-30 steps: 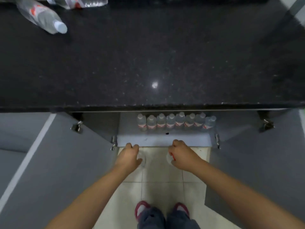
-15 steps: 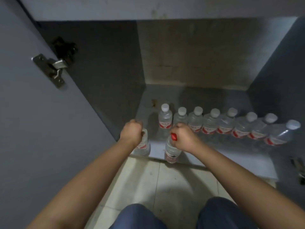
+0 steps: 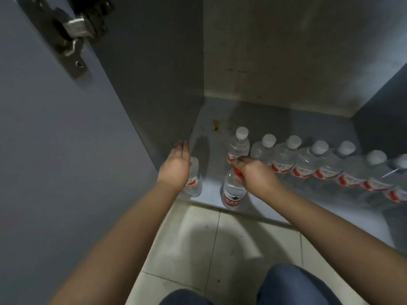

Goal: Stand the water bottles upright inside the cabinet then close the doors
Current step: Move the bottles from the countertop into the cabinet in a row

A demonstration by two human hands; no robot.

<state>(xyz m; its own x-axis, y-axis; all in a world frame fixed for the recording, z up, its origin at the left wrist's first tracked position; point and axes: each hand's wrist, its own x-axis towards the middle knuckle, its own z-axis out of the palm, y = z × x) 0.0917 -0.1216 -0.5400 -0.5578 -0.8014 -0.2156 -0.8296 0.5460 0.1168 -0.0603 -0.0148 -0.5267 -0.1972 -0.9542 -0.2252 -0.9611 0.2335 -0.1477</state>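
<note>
Two clear water bottles stand upright at the front edge of the cabinet floor (image 3: 211, 155). My left hand (image 3: 176, 166) has its fingers straight and apart, palm resting against the side of the left bottle (image 3: 195, 180). My right hand (image 3: 253, 172) is curled over the red cap and neck of the other bottle (image 3: 233, 193), thumb and fingers around it. Behind them a row of several white-capped bottles (image 3: 306, 159) stands upright, running off to the right.
The grey left cabinet door (image 3: 55, 150) is swung open, with its metal hinge (image 3: 72, 40) at the top. The left inner wall (image 3: 158, 84) is right beside my left hand. Pale floor tiles (image 3: 198, 238) and my knees in blue jeans (image 3: 297, 282) are below.
The view has dropped lower and closer to the cabinet. My left hand has opened off its bottle. Both front bottles now rest on the cabinet floor.
</note>
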